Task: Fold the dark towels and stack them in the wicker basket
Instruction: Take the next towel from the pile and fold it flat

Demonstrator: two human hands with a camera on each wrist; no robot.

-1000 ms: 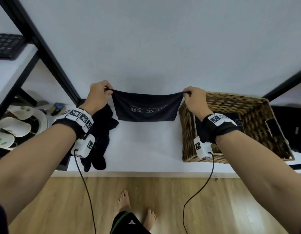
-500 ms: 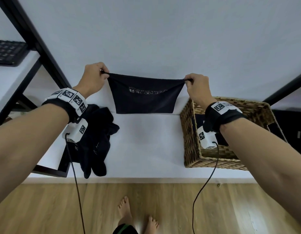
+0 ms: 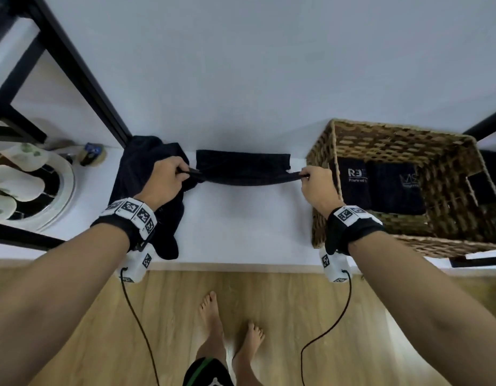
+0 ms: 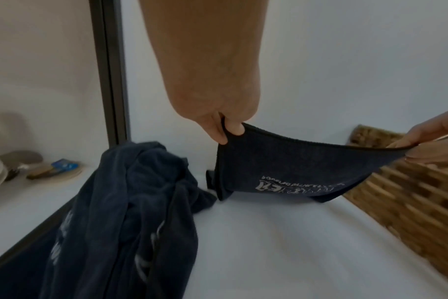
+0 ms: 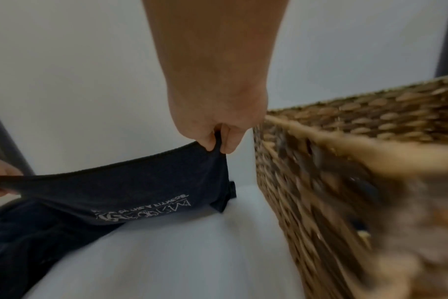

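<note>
A dark navy towel (image 3: 242, 169) with white lettering (image 4: 294, 185) is stretched between both hands, its lower edge touching the white shelf (image 3: 241, 224). My left hand (image 3: 169, 176) pinches its left corner (image 4: 229, 132). My right hand (image 3: 313, 181) pinches the right corner (image 5: 218, 141), close to the wicker basket (image 3: 322, 151). Folded dark towels (image 3: 380, 188) with white print lie inside the basket. A heap of unfolded dark towels (image 3: 146, 176) lies under and behind my left wrist (image 4: 131, 212).
A black shelf post (image 3: 82, 79) rises behind the heap. White slippers (image 3: 16, 179) and a small brush (image 3: 92, 154) lie on the shelf further left. The wall (image 3: 269, 65) stands right behind the towel. Below the shelf edge are wooden floor and bare feet (image 3: 230, 324).
Both hands have lowered the stretched towel from chest height down to the shelf, so its bottom edge now meets the surface. The head view has tilted down; the basket's inside shows.
</note>
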